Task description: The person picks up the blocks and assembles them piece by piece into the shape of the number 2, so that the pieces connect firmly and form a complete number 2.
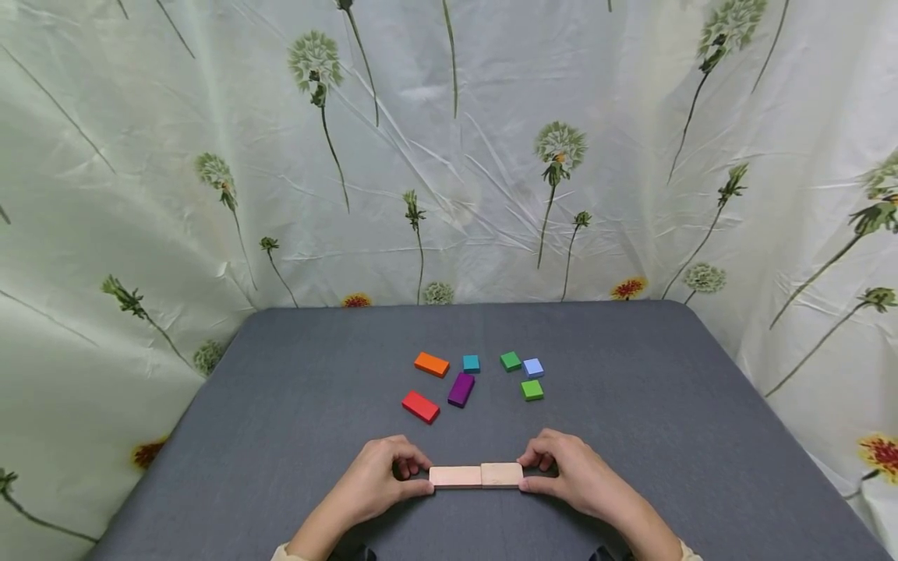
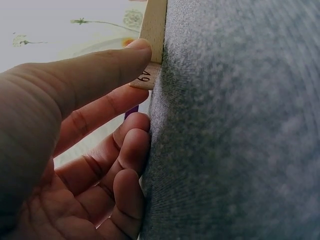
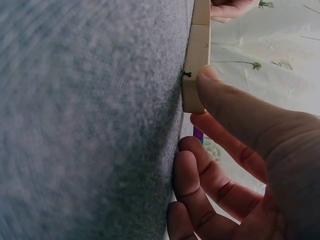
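Observation:
Two plain pale wooden blocks lie end to end in a row on the table, their ends meeting in the head view. My left hand (image 1: 382,477) pinches the outer end of the left wooden block (image 1: 454,477) between thumb and index finger. At the opposite end, my right hand (image 1: 571,474) pinches the right wooden block (image 1: 501,475) the same way. Dark marks like digits show on the end of the left block (image 2: 145,76) in the left wrist view. A small dark green mark is on the right block (image 3: 197,55) in the right wrist view. The other fingers curl loosely near the cloth.
Beyond the hands on the grey table (image 1: 281,436) lie a red block (image 1: 421,407), an orange block (image 1: 431,364), a purple block (image 1: 461,389), a teal block (image 1: 471,364), a blue block (image 1: 533,368) and two green blocks (image 1: 532,390). A flowered curtain (image 1: 449,156) hangs behind.

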Tool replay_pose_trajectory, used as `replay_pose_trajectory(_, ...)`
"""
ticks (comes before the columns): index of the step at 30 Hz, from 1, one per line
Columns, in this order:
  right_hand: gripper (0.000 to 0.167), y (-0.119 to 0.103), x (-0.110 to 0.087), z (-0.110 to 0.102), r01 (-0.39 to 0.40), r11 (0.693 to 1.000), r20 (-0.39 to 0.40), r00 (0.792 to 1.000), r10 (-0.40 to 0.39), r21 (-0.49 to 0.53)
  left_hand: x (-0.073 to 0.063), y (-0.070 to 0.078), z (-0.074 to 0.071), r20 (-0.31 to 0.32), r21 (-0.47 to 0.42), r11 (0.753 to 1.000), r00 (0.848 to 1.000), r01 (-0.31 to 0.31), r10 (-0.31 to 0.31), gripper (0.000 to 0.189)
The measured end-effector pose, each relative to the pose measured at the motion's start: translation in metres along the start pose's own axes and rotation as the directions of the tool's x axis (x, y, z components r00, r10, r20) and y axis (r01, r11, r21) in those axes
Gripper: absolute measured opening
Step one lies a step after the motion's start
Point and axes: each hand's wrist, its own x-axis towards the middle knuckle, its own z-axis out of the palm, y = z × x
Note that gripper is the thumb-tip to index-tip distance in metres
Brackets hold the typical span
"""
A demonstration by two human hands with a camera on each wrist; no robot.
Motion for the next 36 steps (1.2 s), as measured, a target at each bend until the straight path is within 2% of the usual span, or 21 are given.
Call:
replay_pose_trajectory(7, 0.021, 0.000, 0.000, 0.000, -0.015, 1.000, 0.009, 1.000, 0.015, 0.024, 0.000, 0.000, 0.000, 0.002, 0.000, 1.000, 1.000, 0.002, -0.002, 0.020)
replay_pose_trajectory(16, 0.023, 0.003, -0.002, -0.003, 0.025, 0.998, -0.005, 1.000, -0.025, 0.065, 0.001, 0.000, -0.001, 0.025, -0.033, 0.999, 0.999, 0.021, -0.020, 0.021)
replay_pose_trajectory(22, 0.024, 0.000, 0.001, -0.013, 0.025, 0.994, 0.030, 0.999, -0.028, 0.104, 0.001, -0.002, -0.003, 0.019, -0.043, 0.999, 1.000, 0.008, -0.007, 0.020)
replay_pose_trajectory(28, 0.026, -0.003, 0.016, -0.022, 0.039, 0.996, 0.064, 0.997, -0.044, 0.075, 0.001, -0.003, -0.006, 0.015, -0.052, 0.999, 1.000, 0.000, 0.001, 0.019)
replay_pose_trajectory(36, 0.026, -0.012, 0.046, -0.031, 0.068, 0.997, 0.075, 0.995, -0.072, 0.048, -0.003, -0.004, -0.004, -0.009, -0.075, 0.997, 1.000, -0.012, 0.011, 0.017)
